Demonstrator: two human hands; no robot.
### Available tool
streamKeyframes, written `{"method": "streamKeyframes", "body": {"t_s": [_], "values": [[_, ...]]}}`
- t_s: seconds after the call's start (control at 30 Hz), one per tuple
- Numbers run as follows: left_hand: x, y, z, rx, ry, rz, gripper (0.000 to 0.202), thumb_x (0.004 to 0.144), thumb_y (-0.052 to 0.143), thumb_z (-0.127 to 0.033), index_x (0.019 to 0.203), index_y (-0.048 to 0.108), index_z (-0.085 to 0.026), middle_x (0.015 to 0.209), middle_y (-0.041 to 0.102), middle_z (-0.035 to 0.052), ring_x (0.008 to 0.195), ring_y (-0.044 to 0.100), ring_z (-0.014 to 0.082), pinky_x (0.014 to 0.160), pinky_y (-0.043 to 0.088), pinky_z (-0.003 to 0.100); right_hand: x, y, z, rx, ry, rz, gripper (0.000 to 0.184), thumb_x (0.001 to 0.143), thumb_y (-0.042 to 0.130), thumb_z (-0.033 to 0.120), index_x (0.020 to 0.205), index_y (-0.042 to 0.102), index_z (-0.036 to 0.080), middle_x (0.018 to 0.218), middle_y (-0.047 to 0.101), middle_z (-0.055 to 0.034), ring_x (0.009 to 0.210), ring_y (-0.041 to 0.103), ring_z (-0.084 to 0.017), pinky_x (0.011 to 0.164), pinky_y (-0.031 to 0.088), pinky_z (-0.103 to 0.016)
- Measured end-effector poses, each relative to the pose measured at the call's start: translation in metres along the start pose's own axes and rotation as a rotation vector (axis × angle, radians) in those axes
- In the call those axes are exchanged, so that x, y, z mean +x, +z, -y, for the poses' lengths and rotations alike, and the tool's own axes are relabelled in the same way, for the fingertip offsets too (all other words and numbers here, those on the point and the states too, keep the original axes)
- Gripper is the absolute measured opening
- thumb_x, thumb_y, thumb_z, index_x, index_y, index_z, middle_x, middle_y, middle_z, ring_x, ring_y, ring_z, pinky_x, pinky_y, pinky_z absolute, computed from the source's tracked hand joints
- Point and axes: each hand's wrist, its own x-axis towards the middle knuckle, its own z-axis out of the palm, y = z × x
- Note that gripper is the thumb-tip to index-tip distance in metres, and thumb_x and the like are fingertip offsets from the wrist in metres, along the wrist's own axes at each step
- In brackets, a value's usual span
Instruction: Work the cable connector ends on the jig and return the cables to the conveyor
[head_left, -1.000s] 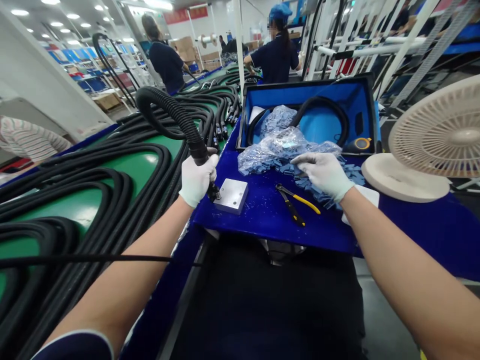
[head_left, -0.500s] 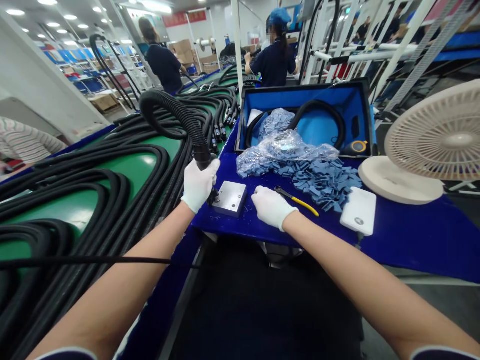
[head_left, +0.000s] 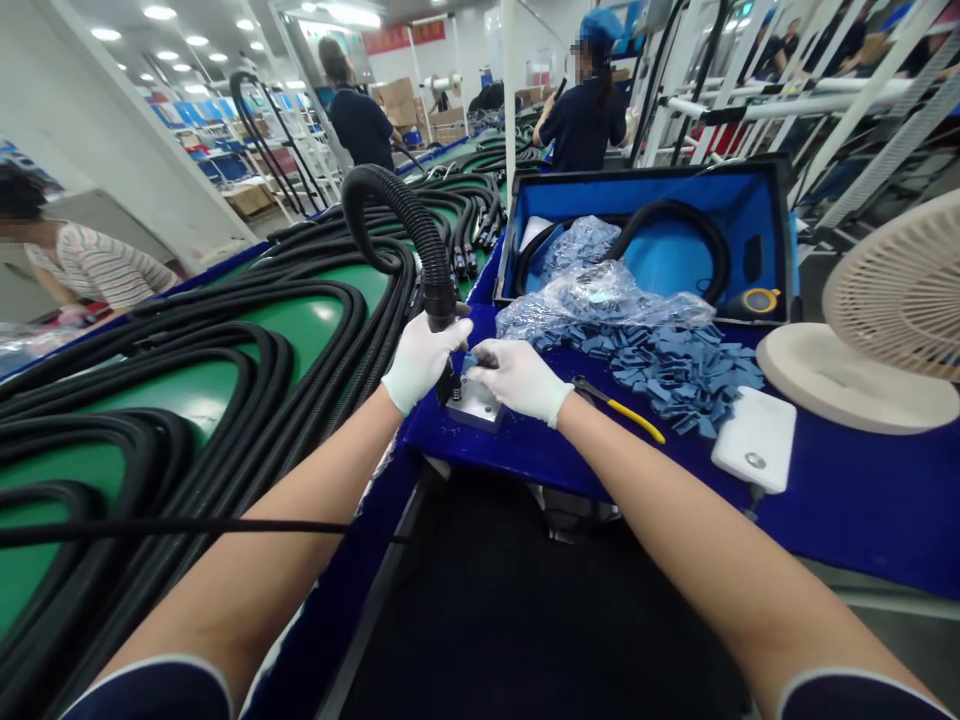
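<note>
My gloved left hand (head_left: 421, 362) is wrapped round the end of a black corrugated hose (head_left: 431, 262), which stands upright and arches over to the left. At the connector end, beside the metal block (head_left: 474, 407), a spring shows. My gloved right hand (head_left: 523, 378) is closed above the block, close to the left one, pinching what looks like a small blue plastic piece (head_left: 470, 361); its fingers partly cover the piece and the block. To the right lie yellow-handled pliers (head_left: 634, 419) and a heap of blue plastic pieces (head_left: 675, 372).
Many black hoses (head_left: 225, 365) fill the green bench (head_left: 187, 390) at left. Behind the heap are a plastic bag (head_left: 607, 290) and a blue bin (head_left: 757, 225). A white box (head_left: 757, 440) and a fan (head_left: 900, 290) stand at right. Co-workers are further back.
My right hand has moved left from beside the pliers to above the metal block, meeting the hose end. My left hand keeps its hold on the hose. The view has shifted a little left.
</note>
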Motion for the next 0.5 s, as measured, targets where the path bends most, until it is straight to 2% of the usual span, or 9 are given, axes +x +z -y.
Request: {"method": "streamKeyframes", "body": {"t_s": [0.17, 0.27, 0.33, 0.4, 0.43, 0.5], "values": [[0.001, -0.001, 0.011, -0.077, 0.003, -0.001, 0.035, 0.085, 0.069, -0.034, 0.112, 0.066, -0.013, 0.093, 0.068, 0.0055, 0.082, 0.064, 0.0176, 0.078, 0.051, 0.032, 0.018, 0.017, -0.005, 0.082, 0.074, 0.096, 0.026, 0.081, 0.067, 0.037, 0.067, 0.060, 0.016, 0.061, 0.055, 0.0035, 0.060, 0.048, -0.012, 0.059, 0.034, -0.026], [0.003, -0.001, 0.013, -0.187, -0.024, 0.055, 0.035, 0.087, 0.068, -0.036, 0.113, 0.064, -0.013, 0.084, 0.066, 0.0038, 0.077, 0.064, 0.0168, 0.075, 0.053, 0.031, 0.023, 0.016, -0.007, 0.100, 0.113, 0.132, 0.033, 0.079, 0.071, 0.044, 0.062, 0.062, 0.016, 0.058, 0.054, 0.0033, 0.058, 0.048, -0.012, 0.056, 0.034, -0.025], [0.003, -0.004, 0.012, -0.225, -0.029, 0.093, 0.034, 0.088, 0.069, -0.040, 0.110, 0.063, -0.014, 0.080, 0.065, 0.0035, 0.073, 0.064, 0.0165, 0.072, 0.053, 0.031, 0.022, 0.015, -0.008, 0.085, 0.135, 0.157, 0.036, 0.079, 0.071, 0.049, 0.067, 0.068, 0.015, 0.060, 0.059, 0.0018, 0.058, 0.051, -0.012, 0.056, 0.036, -0.025], [0.000, -0.017, 0.009, -0.291, 0.000, 0.056, 0.035, 0.088, 0.070, -0.044, 0.107, 0.059, -0.017, 0.085, 0.067, 0.0042, 0.072, 0.066, 0.0159, 0.069, 0.055, 0.030, 0.017, 0.013, -0.008, 0.061, 0.140, 0.179, 0.039, 0.081, 0.069, 0.053, 0.075, 0.074, 0.015, 0.065, 0.066, -0.0005, 0.061, 0.056, -0.014, 0.058, 0.039, -0.025], [-0.005, -0.029, 0.008, -0.344, 0.017, -0.001, 0.034, 0.088, 0.069, -0.045, 0.107, 0.057, -0.019, 0.090, 0.067, 0.0045, 0.072, 0.066, 0.0153, 0.068, 0.055, 0.029, 0.014, 0.012, -0.009, 0.050, 0.129, 0.187, 0.040, 0.083, 0.067, 0.055, 0.079, 0.076, 0.015, 0.069, 0.069, -0.0016, 0.064, 0.059, -0.015, 0.060, 0.041, -0.025], [-0.021, -0.067, 0.008, -0.436, 0.022, -0.162, 0.033, 0.089, 0.067, -0.045, 0.108, 0.054, -0.022, 0.099, 0.068, 0.0045, 0.071, 0.067, 0.0140, 0.065, 0.057, 0.028, 0.009, 0.010, -0.011, 0.031, 0.083, 0.200, 0.039, 0.085, 0.065, 0.053, 0.086, 0.078, 0.016, 0.078, 0.073, -0.0032, 0.072, 0.064, -0.016, 0.066, 0.045, -0.026]]}}
